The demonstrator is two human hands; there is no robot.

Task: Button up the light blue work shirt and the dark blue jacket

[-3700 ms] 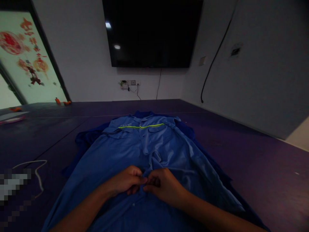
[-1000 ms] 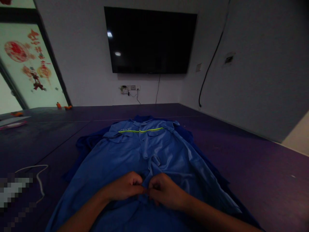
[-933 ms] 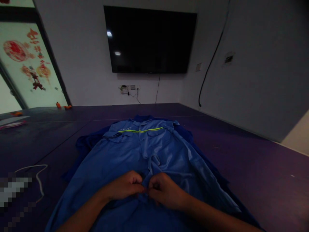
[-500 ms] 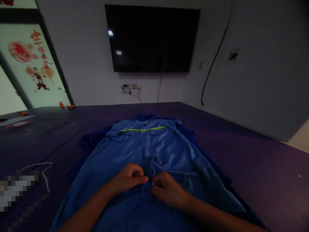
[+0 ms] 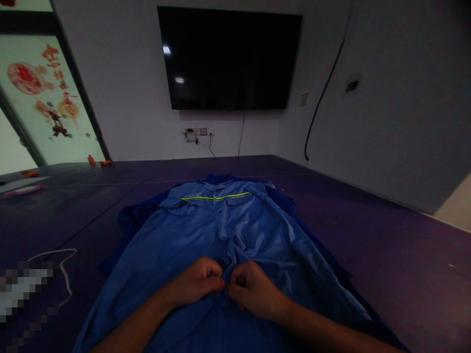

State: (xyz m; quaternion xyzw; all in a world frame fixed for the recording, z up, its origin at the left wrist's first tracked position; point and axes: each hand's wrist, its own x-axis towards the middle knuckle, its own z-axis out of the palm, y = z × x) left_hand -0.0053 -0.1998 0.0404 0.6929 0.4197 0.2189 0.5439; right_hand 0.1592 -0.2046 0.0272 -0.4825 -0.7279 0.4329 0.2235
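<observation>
A light blue work shirt point(image 5: 191, 230) with a yellow-green reflective stripe across the chest lies spread out, collar pointing away from me, on a dark purple surface point(image 5: 386, 245). My left hand point(image 5: 196, 284) and my right hand point(image 5: 253, 289) meet at the shirt's front opening near the lower middle. Both have their fingers curled and pinch the two edges of the front placket together. What sits between the fingertips is too dark and small to make out. A darker blue garment point(image 5: 128, 215) lies underneath and sticks out along the sides.
A white cord point(image 5: 61, 262) loops on the surface at the left, beside a blurred-out patch. A black screen point(image 5: 228, 59) hangs on the far wall above a socket strip. A glass door point(image 5: 40, 98) with red decorations stands at the left. Small objects lie at the far left edge.
Both hands stay pinched on the shirt's front opening. They have shifted only slightly along the placket, and the view has tilted a little.
</observation>
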